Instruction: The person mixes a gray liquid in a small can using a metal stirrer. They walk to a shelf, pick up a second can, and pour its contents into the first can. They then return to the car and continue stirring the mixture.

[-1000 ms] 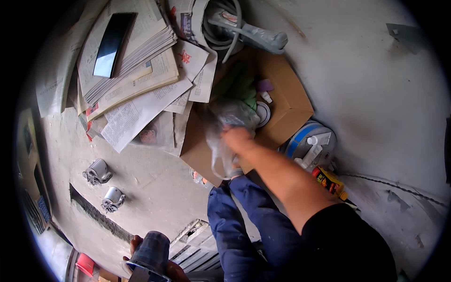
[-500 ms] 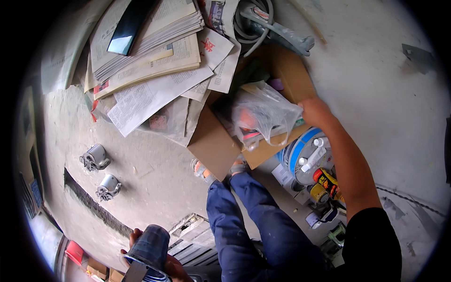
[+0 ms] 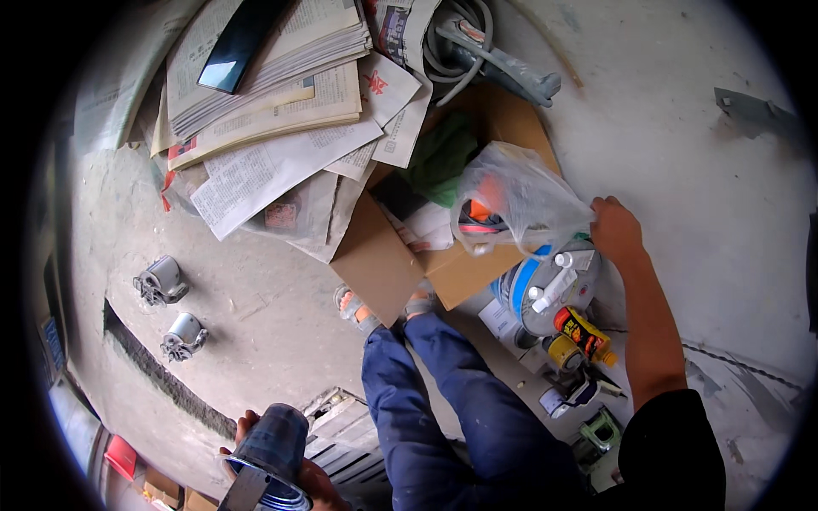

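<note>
My right hand (image 3: 615, 228) is closed on the gathered edge of a clear plastic bag (image 3: 545, 198). Orange-red and dark things show through the bag, which hangs over the right side of an open cardboard box (image 3: 377, 260). Inside the box lie a dark green cloth (image 3: 445, 157) and some white paper. At the lower left, my left hand (image 3: 317, 487) is wrapped round a dark, shiny cup-shaped container (image 3: 277, 433) with a flared rim, tilted rim-down. A flat metal strip (image 3: 244, 490) lies against its rim; whether my hand grips that too is hidden.
Stacked newspapers (image 3: 281, 106) with a dark phone-like slab (image 3: 243, 47) lie beyond the box, beside a grey hose (image 3: 467, 81). Two silver cylindrical parts (image 3: 175, 277) sit on the left floor. Right of my legs stand a blue-rimmed bucket (image 3: 530, 285) bearing white tubes, and a yellow-red bottle (image 3: 584, 334).
My right hand has moved right and slightly down, pulling the plastic bag toward the box's right edge. More green cloth and paper show in the box. My left hand stays nearly in place.
</note>
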{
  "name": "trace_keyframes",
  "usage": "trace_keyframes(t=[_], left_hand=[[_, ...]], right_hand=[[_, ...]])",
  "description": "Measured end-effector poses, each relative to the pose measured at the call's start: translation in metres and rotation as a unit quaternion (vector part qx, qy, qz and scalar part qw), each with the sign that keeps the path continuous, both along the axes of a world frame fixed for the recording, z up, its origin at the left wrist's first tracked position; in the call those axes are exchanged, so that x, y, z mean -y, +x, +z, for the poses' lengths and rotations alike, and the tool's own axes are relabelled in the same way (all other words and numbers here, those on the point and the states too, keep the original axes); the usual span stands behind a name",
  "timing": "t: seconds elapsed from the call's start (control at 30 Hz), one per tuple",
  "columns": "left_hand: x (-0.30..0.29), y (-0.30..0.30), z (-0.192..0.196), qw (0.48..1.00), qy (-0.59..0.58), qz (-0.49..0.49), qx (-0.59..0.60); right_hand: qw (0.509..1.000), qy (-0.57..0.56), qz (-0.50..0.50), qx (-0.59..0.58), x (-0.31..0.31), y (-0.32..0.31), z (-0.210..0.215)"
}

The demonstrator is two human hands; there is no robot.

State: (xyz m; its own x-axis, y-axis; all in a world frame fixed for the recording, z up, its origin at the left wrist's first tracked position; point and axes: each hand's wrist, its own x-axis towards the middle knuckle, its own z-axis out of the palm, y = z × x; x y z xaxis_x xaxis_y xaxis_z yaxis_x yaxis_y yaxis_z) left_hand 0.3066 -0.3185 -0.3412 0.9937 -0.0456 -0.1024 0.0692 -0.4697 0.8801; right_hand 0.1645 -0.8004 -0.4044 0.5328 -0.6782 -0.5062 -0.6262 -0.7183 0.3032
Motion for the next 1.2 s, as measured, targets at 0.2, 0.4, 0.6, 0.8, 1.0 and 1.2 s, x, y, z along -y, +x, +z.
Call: trace_keyframes(t=[0.2,0.4,0.6,0.8,1.0,1.2], left_hand=[[-0.022,-0.007,-0.013,1.000,-0.005,0.007,-0.011],[-0.018,-0.004,-0.027,1.000,-0.024,0.004,0.014],[-0.015,0.004,-0.052,1.000,0.009,-0.018,0.016],[-0.016,0.006,-0.080,0.994,0.093,-0.040,0.047],[0.002,0.003,-0.090,0.997,0.062,-0.039,0.021],[0.001,0.006,-0.086,0.998,0.042,-0.028,0.023]], right_hand=[[0.982,-0.048,0.159,0.089,-0.037,0.032,-0.024],[0.879,0.441,0.052,0.175,-0.143,0.096,-0.139],[0.951,0.205,0.132,0.192,-0.184,0.102,-0.329],[0.941,0.299,0.127,0.097,-0.170,0.165,-0.340],[0.749,0.390,-0.439,0.307,-0.162,0.141,-0.390],[0.548,0.507,-0.596,0.296,-0.152,0.148,-0.392]])
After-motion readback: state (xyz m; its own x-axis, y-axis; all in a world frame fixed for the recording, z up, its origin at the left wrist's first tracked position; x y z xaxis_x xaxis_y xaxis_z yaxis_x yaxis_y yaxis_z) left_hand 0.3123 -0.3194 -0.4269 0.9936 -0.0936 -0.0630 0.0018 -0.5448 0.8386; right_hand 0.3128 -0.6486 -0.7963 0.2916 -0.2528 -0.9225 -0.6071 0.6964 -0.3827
